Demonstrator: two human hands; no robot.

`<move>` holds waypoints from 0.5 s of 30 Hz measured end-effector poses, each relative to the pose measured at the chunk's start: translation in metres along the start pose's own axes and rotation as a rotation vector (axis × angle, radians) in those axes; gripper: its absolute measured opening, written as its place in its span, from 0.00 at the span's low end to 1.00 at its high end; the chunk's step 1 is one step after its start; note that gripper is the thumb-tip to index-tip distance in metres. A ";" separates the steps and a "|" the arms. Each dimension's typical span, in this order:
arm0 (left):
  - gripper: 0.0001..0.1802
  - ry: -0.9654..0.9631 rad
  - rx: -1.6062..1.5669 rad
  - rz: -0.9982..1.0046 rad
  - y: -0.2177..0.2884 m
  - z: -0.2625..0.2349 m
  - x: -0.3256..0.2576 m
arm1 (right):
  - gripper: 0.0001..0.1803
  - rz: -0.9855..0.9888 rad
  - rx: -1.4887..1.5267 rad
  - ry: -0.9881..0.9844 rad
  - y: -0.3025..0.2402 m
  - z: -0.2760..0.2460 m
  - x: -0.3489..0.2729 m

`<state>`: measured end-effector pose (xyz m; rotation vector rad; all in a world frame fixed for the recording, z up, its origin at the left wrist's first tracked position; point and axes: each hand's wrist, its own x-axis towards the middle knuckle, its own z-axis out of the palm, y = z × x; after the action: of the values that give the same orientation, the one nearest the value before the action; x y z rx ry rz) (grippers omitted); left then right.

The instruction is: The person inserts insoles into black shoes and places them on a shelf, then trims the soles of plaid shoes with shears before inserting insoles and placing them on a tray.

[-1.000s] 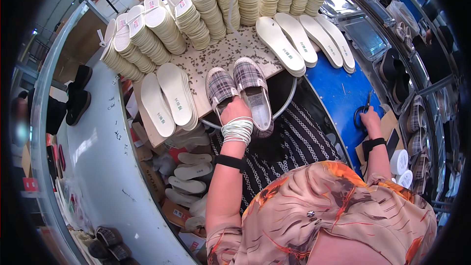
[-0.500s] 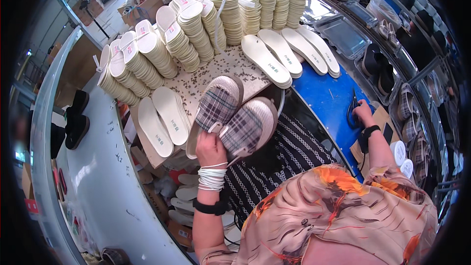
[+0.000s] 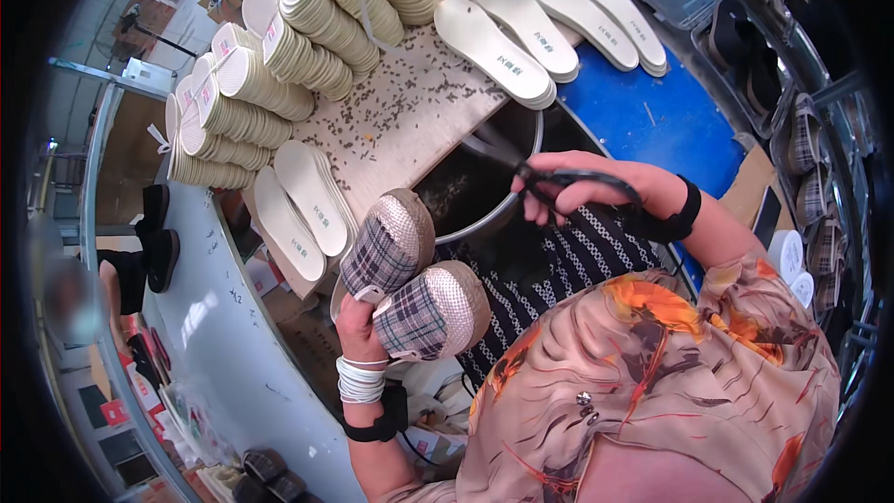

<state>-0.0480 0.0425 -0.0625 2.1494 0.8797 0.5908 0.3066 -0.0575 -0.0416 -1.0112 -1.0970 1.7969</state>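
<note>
The left hand, just left of the frame's lower centre, has its fingers clamped on a pair of plaid shoes, their toes pointing up and right. The right hand, right of centre, has its fingers closed round the handles of black scissors, whose blades blur toward the upper left. Insoles lie at upper centre and stand stacked at upper left, on a speckled board. A blue surface fills the upper right.
</note>
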 end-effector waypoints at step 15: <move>0.13 -0.091 0.132 -0.118 0.014 0.003 0.015 | 0.27 -0.199 -0.881 0.211 0.021 -0.011 0.000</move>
<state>-0.0303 0.0447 -0.0518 2.2047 1.0110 0.3823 0.3126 -0.0611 -0.0644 -1.4739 -1.8254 0.9887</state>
